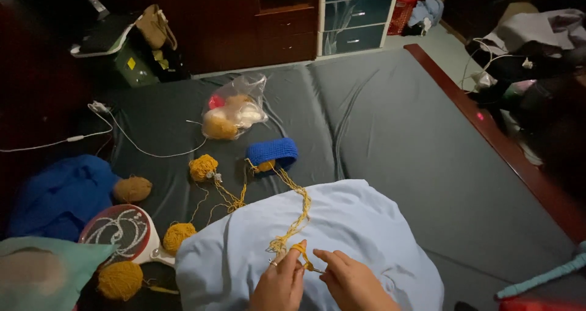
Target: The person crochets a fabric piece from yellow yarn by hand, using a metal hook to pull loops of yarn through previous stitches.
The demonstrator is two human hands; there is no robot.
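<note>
Premises: a home bedroom. A wide bed [390, 134] under a dark grey sheet, edged by a red-brown wooden frame [488, 134], fills the view. Beyond the bed stands a dark wooden wardrobe with drawers [281, 24]. Clothes [537, 33] lie heaped right of the bed.

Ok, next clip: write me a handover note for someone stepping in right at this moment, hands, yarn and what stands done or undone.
Left hand: pinching the yellow yarn strand at a small tangle, ring on one finger.
Right hand: fingertips on the same tangle, beside the left.
Both rest over a light blue pillow on the dark mattress.
The strand runs up across the pillow to the blue crocheted piece.
Loose yellow yarn balls lie to the left; more yarn sits in a clear plastic bag.
Done: blue piece partly made.
Left: the strand is tangled near the hands and by the balls.
</note>
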